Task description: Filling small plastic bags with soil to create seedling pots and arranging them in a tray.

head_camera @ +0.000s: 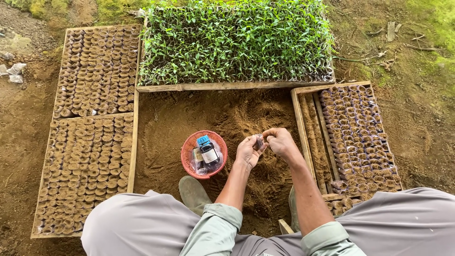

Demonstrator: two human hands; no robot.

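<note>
Head view. We hold both hands together over the loose soil (222, 114) at the centre of the frame. Our left hand (248, 150) and our right hand (280, 141) meet at a small clear plastic bag (259, 141), which both sets of fingertips pinch between them. The fingers are pressed together on the bag; its contents cannot be made out.

At 9 o'clock from the hands, just beside the left hand, a red mesh basket (204, 154) rests on the soil. Inside it stands a dark bottle with a blue cap (206, 150), surrounded by crumpled clear plastic.

At 12 o'clock, a wooden tray of green seedlings (235, 40) lies beyond the soil patch. At 3 o'clock, a wooden frame (299, 121) holds rows of small filled plastic pots (358, 135); its near strip shows only soil. At 9 to 10 o'clock, well apart from the hands, two further wooden trays carry soil-filled pots without plants (90, 137).

At 6 o'clock, our grey trousers (137, 220) and pale green sleeves (215, 232) fill the lower edge, with a grey shoe (193, 193) between the knees.
</note>
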